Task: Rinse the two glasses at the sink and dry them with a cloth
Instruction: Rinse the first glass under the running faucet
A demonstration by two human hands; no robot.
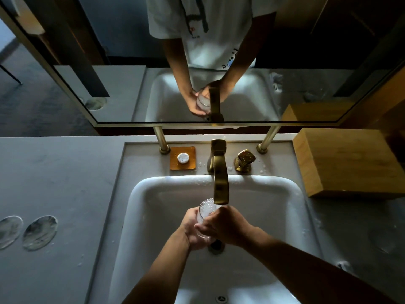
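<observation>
Rinse in progress: left hand (194, 229) and right hand (225, 227) both grip the glass (205, 212) under the faucet (220, 185) over the sink (140, 194); advise rotating slowly, firm grip, wet glass likely slippery.

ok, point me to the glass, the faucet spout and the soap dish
glass (205, 209): head view, bubbly rim above the hands
faucet spout (221, 187): head view, middle of the brass arm
soap dish (190, 164): head view, bare amber corner

Bathroom: white sink (140, 194) w/ brass tap (220, 172), mirror (131, 84), soap dish (183, 158).
</observation>
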